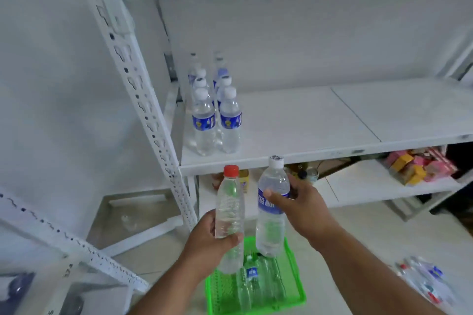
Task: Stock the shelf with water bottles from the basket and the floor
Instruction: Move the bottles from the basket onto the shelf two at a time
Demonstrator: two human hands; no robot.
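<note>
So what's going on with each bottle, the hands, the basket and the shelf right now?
Red-capped bottle: upright, capped, held by left hand.
Blue-label bottle: upright, capped, gripped by right hand.
Shelf bottles: standing in two rows, capped.
Green basket: on floor, bottles lying inside.
Shelf: mostly bare.

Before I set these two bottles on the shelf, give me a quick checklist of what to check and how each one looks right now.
1. Left hand grips the red-capped bottle firmly: ok, fingers wrap its lower body.
2. Right hand grips the blue-label bottle: ok, thumb and fingers pinch round the label.
3. Caps on both bottles: ok, both in place.
4. Free space on the shelf board: ok, bare board right of the two standing rows of bottles.
5. Both held bottles upright: ok, only slightly tilted.
6. More stock left in the green basket: ok, bottles lie inside.
</note>
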